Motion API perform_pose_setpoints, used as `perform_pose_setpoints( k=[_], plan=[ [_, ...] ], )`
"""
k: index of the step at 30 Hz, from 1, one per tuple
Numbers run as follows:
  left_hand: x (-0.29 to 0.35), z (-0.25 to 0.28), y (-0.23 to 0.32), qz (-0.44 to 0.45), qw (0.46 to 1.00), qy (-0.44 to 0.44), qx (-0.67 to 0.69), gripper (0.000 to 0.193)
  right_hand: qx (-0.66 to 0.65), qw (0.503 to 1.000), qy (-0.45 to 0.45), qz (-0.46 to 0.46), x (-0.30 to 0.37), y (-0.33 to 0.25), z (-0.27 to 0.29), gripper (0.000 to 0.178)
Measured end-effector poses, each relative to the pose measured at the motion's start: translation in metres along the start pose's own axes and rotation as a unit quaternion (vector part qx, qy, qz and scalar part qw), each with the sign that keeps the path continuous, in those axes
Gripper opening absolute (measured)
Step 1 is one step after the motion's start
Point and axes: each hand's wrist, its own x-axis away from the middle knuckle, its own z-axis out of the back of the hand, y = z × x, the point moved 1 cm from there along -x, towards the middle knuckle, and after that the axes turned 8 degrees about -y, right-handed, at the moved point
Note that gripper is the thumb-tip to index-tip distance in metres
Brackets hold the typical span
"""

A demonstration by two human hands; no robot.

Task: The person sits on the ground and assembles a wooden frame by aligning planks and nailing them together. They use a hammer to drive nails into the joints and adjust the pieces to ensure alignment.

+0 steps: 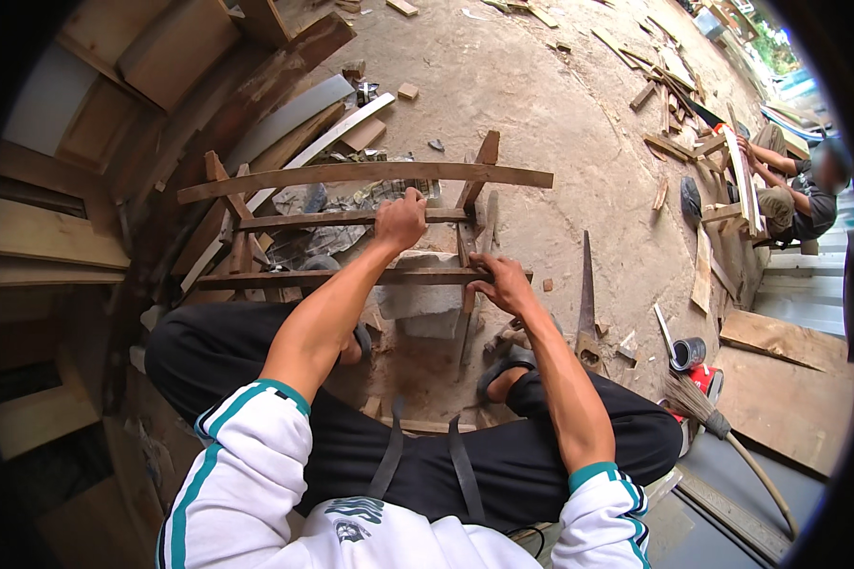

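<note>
In front of my knees stands a wooden frame (pixel 351 174) with three long cross slats joined to uprights at both ends. Its far slat is slightly curved. My left hand (pixel 401 220) is closed on the middle slat (pixel 304 221), right of its centre. My right hand (pixel 505 284) grips the right end of the near slat (pixel 408 277), where it meets the upright; part of that joint lies hidden under the fingers. Below the frame sits a pale block (pixel 432 311). A handsaw (pixel 587 294) lies on the ground right of my right hand.
Wood scraps (pixel 356 133) lie beyond the frame, and stacked wooden panels (pixel 57 232) line the left. At right are an open can (pixel 688 353), a broom (pixel 695 403) and a plywood board (pixel 778 379). Farther right, another person (pixel 799 190) handles a wooden piece.
</note>
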Motion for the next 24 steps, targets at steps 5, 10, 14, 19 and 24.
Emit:
perform_pose_setpoints(
  k=[5, 10, 14, 19, 24],
  plan=[
    [-0.003, 0.008, 0.001, -0.014, 0.999, -0.003, -0.033, 0.022, -0.012, 0.999, -0.035, -0.020, -0.007, 0.006, 0.007, 0.065],
    [-0.005, 0.011, -0.006, -0.015, 0.999, 0.013, -0.031, 0.020, 0.052, 0.997, -0.051, -0.040, -0.008, -0.001, 0.000, 0.075],
    [-0.004, 0.006, -0.004, -0.015, 0.999, 0.021, -0.039, 0.022, 0.034, 0.999, -0.008, -0.034, -0.002, 0.001, -0.005, 0.071],
    [-0.004, 0.000, -0.002, 0.015, 0.998, 0.032, -0.043, 0.022, 0.009, 0.995, -0.051, -0.088, -0.010, 0.003, 0.003, 0.069],
    [-0.001, -0.012, -0.005, 0.025, 0.998, 0.049, -0.015, 0.021, 0.029, 0.997, -0.051, -0.049, -0.012, 0.012, 0.010, 0.069]
  ],
)
